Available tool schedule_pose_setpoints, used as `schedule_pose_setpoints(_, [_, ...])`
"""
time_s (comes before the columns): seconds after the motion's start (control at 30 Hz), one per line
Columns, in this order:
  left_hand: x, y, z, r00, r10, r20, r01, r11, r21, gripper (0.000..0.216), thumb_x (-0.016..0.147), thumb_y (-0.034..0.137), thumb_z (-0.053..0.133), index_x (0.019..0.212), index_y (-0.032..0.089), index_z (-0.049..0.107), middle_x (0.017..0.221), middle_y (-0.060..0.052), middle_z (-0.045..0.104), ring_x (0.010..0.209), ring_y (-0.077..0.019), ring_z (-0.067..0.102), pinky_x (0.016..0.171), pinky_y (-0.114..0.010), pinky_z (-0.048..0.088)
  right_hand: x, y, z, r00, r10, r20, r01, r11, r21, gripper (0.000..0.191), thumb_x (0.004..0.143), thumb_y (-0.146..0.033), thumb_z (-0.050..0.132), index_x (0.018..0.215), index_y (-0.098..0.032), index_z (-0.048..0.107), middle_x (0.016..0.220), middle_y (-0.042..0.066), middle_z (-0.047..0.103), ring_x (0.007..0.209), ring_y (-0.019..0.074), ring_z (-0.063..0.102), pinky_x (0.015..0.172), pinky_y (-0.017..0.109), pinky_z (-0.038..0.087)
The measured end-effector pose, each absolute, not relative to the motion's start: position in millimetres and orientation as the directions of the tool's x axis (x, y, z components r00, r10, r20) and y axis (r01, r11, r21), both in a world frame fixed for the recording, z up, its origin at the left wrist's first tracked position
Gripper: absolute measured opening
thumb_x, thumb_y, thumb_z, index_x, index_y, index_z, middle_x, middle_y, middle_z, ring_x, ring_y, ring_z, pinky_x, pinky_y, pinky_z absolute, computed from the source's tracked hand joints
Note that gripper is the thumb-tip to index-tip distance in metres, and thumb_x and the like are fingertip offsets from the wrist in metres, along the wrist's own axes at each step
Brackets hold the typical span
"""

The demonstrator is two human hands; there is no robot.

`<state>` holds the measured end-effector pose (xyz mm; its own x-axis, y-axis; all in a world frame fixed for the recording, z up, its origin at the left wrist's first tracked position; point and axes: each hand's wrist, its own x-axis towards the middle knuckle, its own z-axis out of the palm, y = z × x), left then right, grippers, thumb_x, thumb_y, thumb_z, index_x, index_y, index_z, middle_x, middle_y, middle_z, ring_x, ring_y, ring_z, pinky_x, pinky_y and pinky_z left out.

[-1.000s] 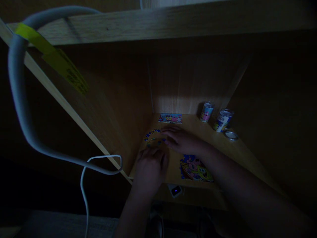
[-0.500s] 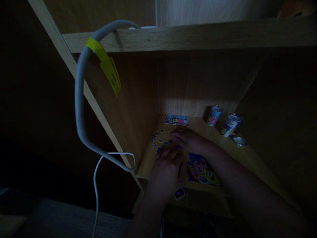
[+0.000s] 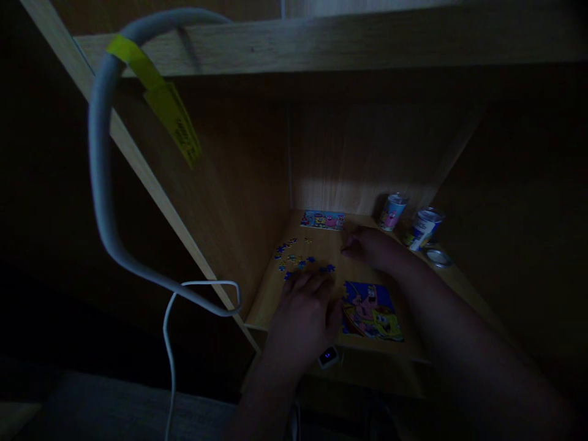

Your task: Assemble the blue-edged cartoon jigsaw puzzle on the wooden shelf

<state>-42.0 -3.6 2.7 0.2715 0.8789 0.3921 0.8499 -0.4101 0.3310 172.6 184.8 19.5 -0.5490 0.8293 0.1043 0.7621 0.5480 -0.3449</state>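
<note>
Loose blue and yellow jigsaw pieces (image 3: pixel 292 258) lie scattered on the wooden shelf (image 3: pixel 275 300). My left hand (image 3: pixel 307 306) rests palm down just in front of them, fingers slightly bent and thumb apart. A partly joined jigsaw puzzle (image 3: pixel 373 312) with cartoon figures on blue lies to the right of that hand. Beyond the puzzle, my right hand (image 3: pixel 370 246) hovers low over the shelf with its fingers pinched together; the dimness hides what they hold, if anything. A picture strip (image 3: pixel 323 220) with the same kind of figures lies flat at the back.
Two printed cans (image 3: pixel 393 211) (image 3: pixel 423 229) stand at the back right, with a round lid (image 3: pixel 438 258) beside them. A thick grey cable (image 3: pixel 101 159) with a yellow tag (image 3: pixel 172 119) hangs at the left. An upper shelf board (image 3: pixel 321 43) crosses above. Light is very dim.
My right hand has moved right, away from the loose pieces, and its arm uncovers more of the joined puzzle. The left hand stays nearly in place. The view has shifted slightly.
</note>
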Motion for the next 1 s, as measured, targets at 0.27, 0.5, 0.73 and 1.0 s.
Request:
schedule_pose_setpoints(0.27, [-39,0,5,0.268,0.876,0.4,0.854,-0.409,0.323,0.03,0.103,0.024,0.07,0.133,0.023,0.076,0.138,-0.011,0.079,0.132,-0.033,0.07,0.122,-0.06,0.05,181,190,16,-0.534,0.845,-0.026,0.751,0.461,-0.473,0.018,0.09,-0.041,0.084,0.091,-0.023,0.082,0.098,0.009,0.083,0.094,0.0274,0.075,0.084,0.036,0.054])
schedule_pose_setpoints(0.5, [-39,1,5,0.263,0.875,0.407,0.856,-0.406,0.319,0.023,0.103,0.022,0.069,0.124,0.024,0.077,0.131,-0.01,0.081,0.124,-0.0326,0.072,0.115,-0.058,0.055,173,182,20,-0.656,0.746,-0.115,0.606,0.429,-0.67,0.026,0.086,-0.044,0.085,0.1,-0.023,0.083,0.1,0.004,0.085,0.096,0.0242,0.077,0.087,0.035,0.059])
schedule_pose_setpoints(0.73, [-40,0,5,0.262,0.87,0.417,0.849,-0.414,0.329,0.021,0.104,0.02,0.067,0.122,0.024,0.077,0.127,-0.008,0.081,0.12,-0.0319,0.072,0.111,-0.056,0.057,169,168,33,-0.758,0.622,-0.196,0.522,0.4,-0.753,0.02,0.087,-0.04,0.084,0.099,-0.025,0.084,0.101,0.001,0.086,0.095,0.0213,0.078,0.089,0.033,0.059])
schedule_pose_setpoints(1.0, [-40,0,7,0.32,0.858,0.403,0.824,-0.462,0.328,0.025,0.102,0.019,0.069,0.124,0.025,0.078,0.13,-0.006,0.082,0.122,-0.0308,0.072,0.114,-0.058,0.054,166,163,33,-0.781,0.581,-0.229,0.513,0.389,-0.765,0.016,0.088,-0.035,0.078,0.099,-0.025,0.084,0.099,0.0,0.086,0.094,0.0205,0.078,0.085,0.031,0.058])
